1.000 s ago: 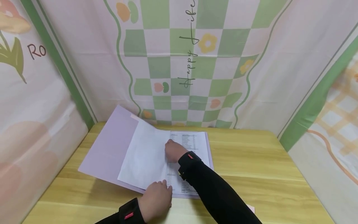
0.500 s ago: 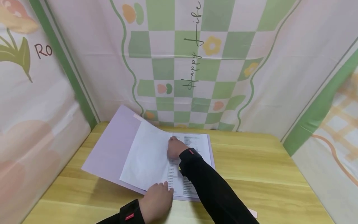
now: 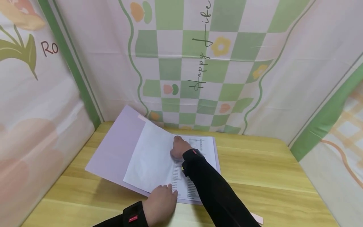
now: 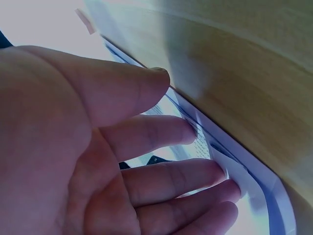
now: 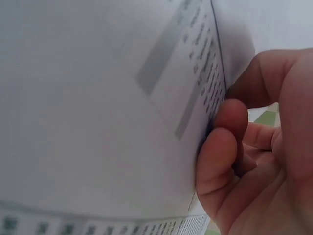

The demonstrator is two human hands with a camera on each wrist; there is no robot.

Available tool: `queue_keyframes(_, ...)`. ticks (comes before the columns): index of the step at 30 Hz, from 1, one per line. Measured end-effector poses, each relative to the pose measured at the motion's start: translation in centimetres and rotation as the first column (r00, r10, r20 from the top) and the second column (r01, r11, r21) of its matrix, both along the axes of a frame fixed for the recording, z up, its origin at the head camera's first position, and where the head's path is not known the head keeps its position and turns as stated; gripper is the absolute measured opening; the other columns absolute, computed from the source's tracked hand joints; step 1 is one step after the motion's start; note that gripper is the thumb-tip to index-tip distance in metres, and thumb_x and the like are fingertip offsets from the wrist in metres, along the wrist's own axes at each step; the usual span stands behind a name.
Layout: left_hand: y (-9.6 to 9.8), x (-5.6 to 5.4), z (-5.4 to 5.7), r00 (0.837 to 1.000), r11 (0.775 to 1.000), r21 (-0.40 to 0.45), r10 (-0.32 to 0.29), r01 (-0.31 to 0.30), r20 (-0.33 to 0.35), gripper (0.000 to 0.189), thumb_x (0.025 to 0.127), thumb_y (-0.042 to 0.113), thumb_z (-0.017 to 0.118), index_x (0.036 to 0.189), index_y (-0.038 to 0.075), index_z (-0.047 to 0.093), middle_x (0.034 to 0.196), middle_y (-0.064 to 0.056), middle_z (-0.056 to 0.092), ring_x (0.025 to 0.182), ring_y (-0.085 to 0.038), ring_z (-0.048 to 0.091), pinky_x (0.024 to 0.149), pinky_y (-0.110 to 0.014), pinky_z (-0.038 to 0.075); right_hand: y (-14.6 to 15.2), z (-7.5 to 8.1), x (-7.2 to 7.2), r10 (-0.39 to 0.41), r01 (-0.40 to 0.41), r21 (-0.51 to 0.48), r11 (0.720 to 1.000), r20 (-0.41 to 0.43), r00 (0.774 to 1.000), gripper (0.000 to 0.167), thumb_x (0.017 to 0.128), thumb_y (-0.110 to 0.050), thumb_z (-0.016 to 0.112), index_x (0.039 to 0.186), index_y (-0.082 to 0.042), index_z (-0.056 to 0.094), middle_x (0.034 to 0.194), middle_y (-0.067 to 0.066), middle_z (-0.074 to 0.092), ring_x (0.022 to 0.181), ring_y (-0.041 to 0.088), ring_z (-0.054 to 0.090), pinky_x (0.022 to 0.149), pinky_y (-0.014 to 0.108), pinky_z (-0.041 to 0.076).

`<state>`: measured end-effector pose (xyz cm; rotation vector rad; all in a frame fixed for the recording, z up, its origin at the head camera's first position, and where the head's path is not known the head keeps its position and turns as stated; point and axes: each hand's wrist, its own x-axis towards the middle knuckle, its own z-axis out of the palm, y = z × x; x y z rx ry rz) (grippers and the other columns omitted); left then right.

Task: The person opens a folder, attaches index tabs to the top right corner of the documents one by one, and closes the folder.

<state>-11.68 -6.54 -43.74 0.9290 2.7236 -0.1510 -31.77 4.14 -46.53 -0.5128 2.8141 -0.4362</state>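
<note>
A lilac folder [image 3: 114, 148] lies opened on the wooden table, its left cover tilted up. Inside are a blank white page [image 3: 148, 154] on the left and a printed sheet [image 3: 210, 151] on the right. My right hand [image 3: 180, 148] is at the upper part of the fold. In the right wrist view its curled fingers [image 5: 215, 156] and thumb pinch the printed sheet near the fold; the contact is partly hidden. My left hand [image 3: 160, 201] rests at the folder's lower edge, fingers extended over the pages; in the left wrist view the thumb [image 4: 142, 88] stands apart from them.
The wooden table [image 3: 255, 170] extends right of the folder. A pale pink piece [image 3: 257, 218] lies partly hidden beneath the right forearm. Patterned cloth [image 3: 195, 72] hangs behind the table and on both sides.
My right hand has moved slightly up along the fold, away from me. The left hand keeps its place at the lower edge. The head view has shifted a little.
</note>
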Motion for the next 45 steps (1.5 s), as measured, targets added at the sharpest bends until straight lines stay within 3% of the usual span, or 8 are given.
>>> queue_keyframes(5,0.1,0.2,-0.1,1.000,1.000,0.015,-0.016,0.016,-0.025,0.034,0.091,0.024,0.067,0.122,0.012,0.071,0.112,-0.009,0.069,0.096,-0.020,0.064,0.085,-0.035,0.050,-0.1,-0.4,-0.2,-0.033,0.033,0.018,0.999,-0.013,0.999,0.060,0.093,-0.017,0.054,0.146,0.003,0.036,0.145,0.016,0.045,0.116,0.029,0.057,0.105,0.037,0.039)
queue_keyframes(12,0.5,0.1,-0.2,1.000,1.000,0.013,-0.025,0.025,-0.018,0.035,0.090,0.026,0.069,0.123,0.013,0.071,0.111,-0.008,0.068,0.094,-0.019,0.062,0.085,-0.034,0.050,0.7,-1.9,-1.5,-0.104,0.105,-0.049,0.993,0.021,0.994,0.045,0.092,-0.018,0.056,0.133,-0.003,0.045,0.118,0.012,0.061,0.090,0.027,0.062,0.086,0.041,0.049)
queue_keyframes(19,0.8,0.0,-0.2,1.000,0.999,-0.030,-0.010,0.011,0.012,0.040,0.092,0.027,0.067,0.129,0.013,0.068,0.125,-0.010,0.065,0.111,-0.023,0.061,0.091,-0.036,0.050,1.5,-1.3,-1.1,-0.020,0.023,-0.057,0.998,0.047,0.999,0.045,0.093,-0.016,0.059,0.134,0.000,0.048,0.131,0.014,0.058,0.117,0.026,0.057,0.102,0.040,0.041)
queue_keyframes(28,0.4,0.3,-0.3,0.998,0.998,-0.060,-0.013,0.009,-0.065,0.042,0.093,0.035,0.064,0.128,0.011,0.068,0.124,-0.013,0.065,0.109,-0.026,0.062,0.085,-0.034,0.052,1.5,0.9,3.8,0.241,-0.228,0.193,0.954,-0.047,0.969,0.040,0.098,-0.018,0.056,0.134,-0.001,0.060,0.148,0.012,0.048,0.135,0.025,0.045,0.108,0.038,0.036)
queue_keyframes(32,0.2,0.4,-0.4,0.997,1.000,-0.026,-0.004,0.002,-0.075,0.045,0.092,0.037,0.066,0.127,0.009,0.068,0.124,-0.016,0.065,0.111,-0.027,0.061,0.081,-0.034,0.054,1.5,1.5,6.8,0.269,-0.256,0.238,0.937,-0.025,0.963,0.041,0.098,-0.020,0.056,0.136,-0.003,0.060,0.150,0.009,0.047,0.121,0.021,0.058,0.085,0.029,0.051)
queue_keyframes(37,-0.2,0.6,-0.5,0.995,1.000,0.020,-0.020,0.022,-0.095,0.048,0.090,0.039,0.069,0.123,0.005,0.069,0.122,-0.019,0.065,0.106,-0.029,0.063,0.072,-0.035,0.056,1.3,2.2,10.2,0.334,-0.309,0.295,0.904,-0.034,0.942,0.043,0.097,-0.019,0.058,0.137,-0.002,0.059,0.148,0.012,0.048,0.105,0.015,0.063,0.065,0.025,0.047)
queue_keyframes(41,-0.5,0.9,-0.6,0.985,0.995,0.076,-0.052,0.065,-0.163,0.046,0.084,0.040,0.074,0.109,0.001,0.071,0.107,-0.019,0.067,0.084,-0.022,0.060,0.053,-0.030,0.049,1.2,2.9,12.2,0.411,-0.376,0.312,0.872,-0.052,0.910,0.034,0.094,-0.023,0.063,0.121,-0.003,0.070,0.139,0.015,0.055,0.084,0.012,0.063,0.057,0.024,0.047)
queue_keyframes(45,-0.5,1.0,-0.6,0.987,0.987,0.135,-0.062,0.082,-0.147,0.039,0.083,0.038,0.076,0.088,0.000,0.071,0.090,-0.015,0.065,0.068,-0.016,0.050,0.046,-0.029,0.040,1.5,3.5,13.5,0.470,-0.445,0.278,0.851,-0.028,0.882,0.018,0.092,-0.025,0.066,0.096,-0.009,0.075,0.128,0.015,0.062,0.068,0.010,0.054,0.050,0.024,0.042)
